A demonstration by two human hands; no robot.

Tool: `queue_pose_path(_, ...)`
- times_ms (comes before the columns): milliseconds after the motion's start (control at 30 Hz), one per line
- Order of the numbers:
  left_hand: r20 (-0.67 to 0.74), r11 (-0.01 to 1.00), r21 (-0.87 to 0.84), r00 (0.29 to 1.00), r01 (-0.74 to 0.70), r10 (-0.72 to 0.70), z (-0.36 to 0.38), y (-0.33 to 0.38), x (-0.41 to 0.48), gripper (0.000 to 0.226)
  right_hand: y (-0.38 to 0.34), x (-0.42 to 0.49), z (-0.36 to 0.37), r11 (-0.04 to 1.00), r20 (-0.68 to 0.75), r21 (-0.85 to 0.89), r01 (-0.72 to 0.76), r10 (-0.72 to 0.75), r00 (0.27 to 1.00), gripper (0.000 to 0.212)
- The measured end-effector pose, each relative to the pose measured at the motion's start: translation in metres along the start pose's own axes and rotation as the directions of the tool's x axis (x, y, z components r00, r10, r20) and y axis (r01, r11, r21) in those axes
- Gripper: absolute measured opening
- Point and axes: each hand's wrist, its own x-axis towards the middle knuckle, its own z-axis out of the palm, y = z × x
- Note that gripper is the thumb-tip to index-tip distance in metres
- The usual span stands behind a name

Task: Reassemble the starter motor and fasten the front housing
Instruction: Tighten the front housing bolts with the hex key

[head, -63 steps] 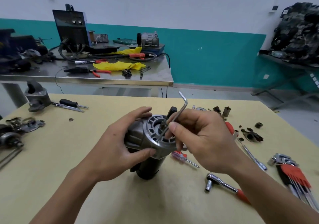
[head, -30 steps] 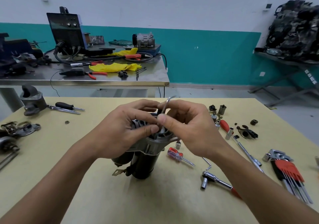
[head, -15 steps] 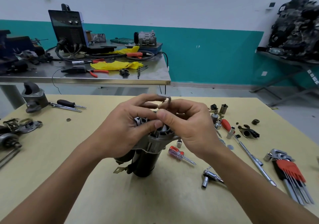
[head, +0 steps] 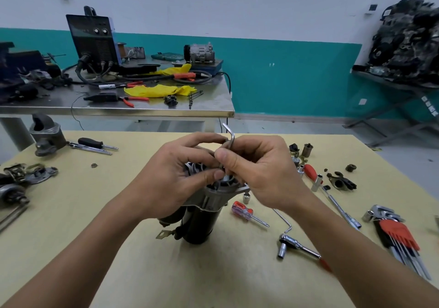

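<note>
The starter motor [head: 204,222] stands upright on the yellow table [head: 213,272], black body down and grey aluminium end cap [head: 222,190] up. My left hand [head: 171,179] wraps the top of the cap from the left, thumb pressed on its rim. My right hand [head: 259,172] pinches a silver hex key [head: 230,136] between thumb and fingers. The key's long leg goes down into the cap; its short bent end sticks up above my fingers. The key's tip is hidden by my fingers.
To the right lie a small red screwdriver [head: 247,214], a ratchet [head: 299,248], a loose hex key [head: 283,222], a red hex key set [head: 399,236], sockets and small parts [head: 306,151]. A grey housing [head: 47,136] and other parts lie at the left. A steel bench [head: 118,108] stands behind.
The motor went from tilted to standing upright. My left hand moved from its side to the top of the cap. The hex key's bent end has turned and now sticks up.
</note>
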Motion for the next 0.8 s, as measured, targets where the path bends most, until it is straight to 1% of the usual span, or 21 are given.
queue_pose_path(33,0.002,1.000,0.007,1.000,-0.001,0.001,0.000,0.000,0.000,0.016,-0.004,0.003,-0.006,1.000,0.026,-0.011,-0.022,0.023,0.999,0.014)
queue_pose_path(67,0.001,1.000,0.009,1.000,-0.004,0.004,0.000,-0.001,0.000,0.014,-0.008,0.008,-0.014,0.999,0.043,-0.044,-0.027,0.029,0.999,0.018)
queue_pose_path(100,0.001,1.000,0.005,1.000,-0.011,0.011,0.000,0.000,-0.001,0.012,-0.012,0.013,-0.023,0.992,0.065,-0.127,0.011,-0.003,0.998,0.023)
queue_pose_path(133,0.003,1.000,-0.001,1.000,-0.019,0.019,0.000,0.000,-0.001,0.011,-0.017,0.019,-0.031,0.957,0.112,-0.271,0.102,-0.074,0.991,0.029)
queue_pose_path(167,0.009,1.000,-0.005,1.000,-0.026,0.026,0.000,0.001,-0.002,0.012,-0.022,0.026,-0.038,0.865,0.201,-0.444,0.233,-0.157,0.967,0.033)
queue_pose_path(200,0.018,1.000,-0.005,0.999,-0.031,0.031,0.000,0.001,-0.002,0.013,-0.026,0.033,-0.044,0.709,0.326,-0.593,0.381,-0.222,0.919,0.035)
queue_pose_path(233,0.029,0.999,-0.003,0.999,-0.033,0.033,0.000,0.001,-0.002,0.014,-0.029,0.041,-0.048,0.530,0.458,-0.676,0.513,-0.243,0.855,0.037)
queue_pose_path(267,0.039,0.999,0.003,0.999,-0.034,0.034,0.000,0.001,-0.001,0.013,-0.032,0.049,-0.051,0.373,0.574,-0.694,0.616,-0.230,0.786,0.038)
queue_pose_path(300,0.046,0.999,0.009,0.998,-0.036,0.036,0.000,0.001,-0.001,0.013,-0.035,0.057,-0.053,0.269,0.665,-0.670,0.692,-0.196,0.721,0.040)
queue_pose_path(333,0.051,0.999,0.015,0.998,-0.037,0.036,-0.001,0.001,-0.001,0.014,-0.038,0.065,-0.055,0.211,0.730,-0.633,0.745,-0.157,0.665,0.042)
queue_pose_path(400,0.056,0.999,0.025,0.998,-0.031,0.030,0.000,-0.001,-0.001,0.018,-0.044,0.079,-0.057,0.164,0.812,-0.555,0.815,-0.104,0.574,0.040)
queue_pose_path(467,0.059,0.998,0.051,0.998,-0.034,0.031,0.000,-0.002,-0.001,0.018,-0.048,0.089,-0.057,0.172,0.848,-0.504,0.846,-0.084,0.523,0.038)
queue_pose_path(500,0.068,0.997,0.065,0.997,-0.033,0.029,0.000,-0.002,-0.001,0.014,-0.049,0.091,-0.056,0.212,0.851,-0.491,0.845,-0.088,0.517,0.038)
queue_pose_path(533,0.089,0.997,0.077,0.996,-0.027,0.020,0.000,-0.001,-0.002,0.009,-0.048,0.091,-0.054,0.275,0.842,-0.491,0.826,-0.092,0.531,0.038)
queue_pose_path(567,0.121,0.996,0.092,0.993,-0.016,0.005,0.000,0.000,-0.002,0.007,-0.047,0.089,-0.052,0.353,0.823,-0.499,0.791,-0.091,0.560,0.038)
queue_pose_path(633,0.162,0.991,0.126,0.985,0.039,-0.060,0.001,0.001,-0.005,0.029,-0.043,0.082,-0.048,0.493,0.769,-0.524,0.694,-0.077,0.635,0.035)
queue_pose_path(667,0.157,0.988,0.127,0.982,0.086,-0.105,0.002,0.002,-0.005,0.038,-0.041,0.078,-0.047,0.546,0.736,-0.536,0.644,-0.072,0.673,0.034)
queue_pose_path(733,0.122,0.979,0.135,0.978,0.153,-0.170,0.004,0.001,-0.004,0.053,-0.039,0.071,-0.046,0.619,0.659,-0.562,0.548,-0.065,0.749,0.035)
queue_pose_path(800,0.087,0.975,0.133,0.978,0.179,-0.192,0.007,0.003,-0.003,0.066,-0.039,0.063,-0.045,0.668,0.580,-0.589,0.455,-0.043,0.814,0.039)
